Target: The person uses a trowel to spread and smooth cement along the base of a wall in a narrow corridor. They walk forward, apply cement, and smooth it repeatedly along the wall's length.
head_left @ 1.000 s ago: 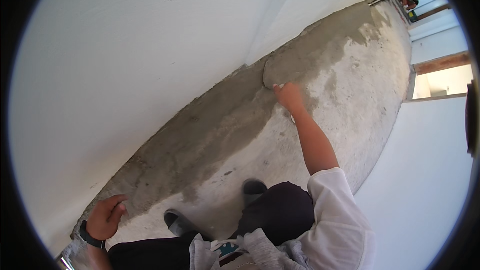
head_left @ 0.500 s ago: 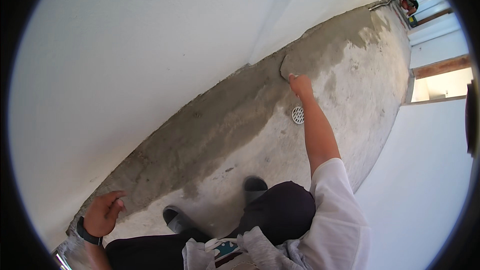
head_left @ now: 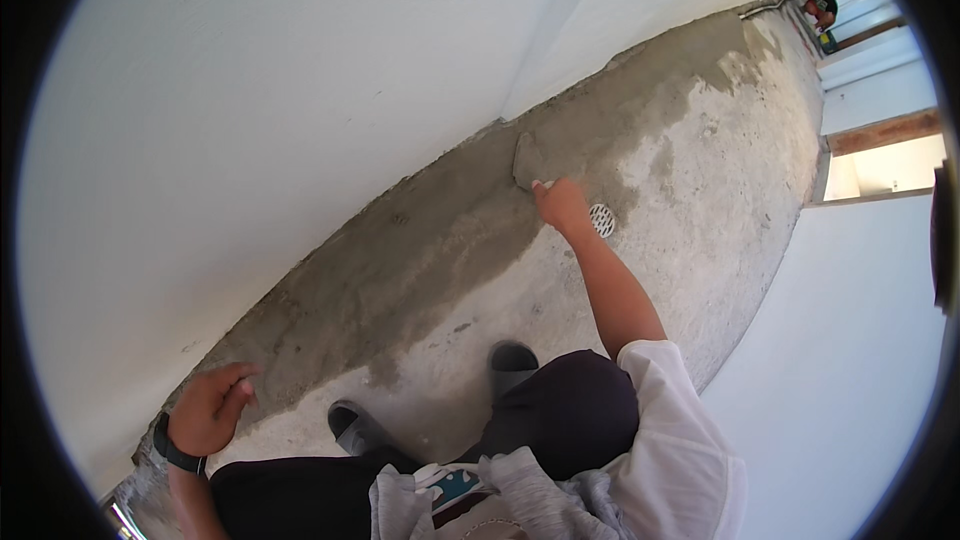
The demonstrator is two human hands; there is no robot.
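Observation:
My right hand [head_left: 562,208] is closed around the handle of a trowel [head_left: 526,159]. The blade, coated in grey, lies against a band of wet grey mortar [head_left: 390,250] spread over the floor along the white wall. Most of the handle is hidden by my fingers. Just right of that wrist sits a round white slotted drain cover [head_left: 601,221]. Over at the lower left, my left hand [head_left: 207,408] hovers near the wall's foot with nothing seen in it. Its thumb and fingers are loosely bent and apart, and a dark band circles the wrist.
The white wall [head_left: 270,120] rises along the left, meeting the mortar at a rough edge. Paler, drier concrete [head_left: 720,180] borders the mortar on the right. My sandalled feet [head_left: 513,358] stand on the floor close by. Another person [head_left: 822,8] is far off at the upper right.
The trowel in my right hand has slid left and slightly nearer over the mortar. My left hand has stayed at almost the same place.

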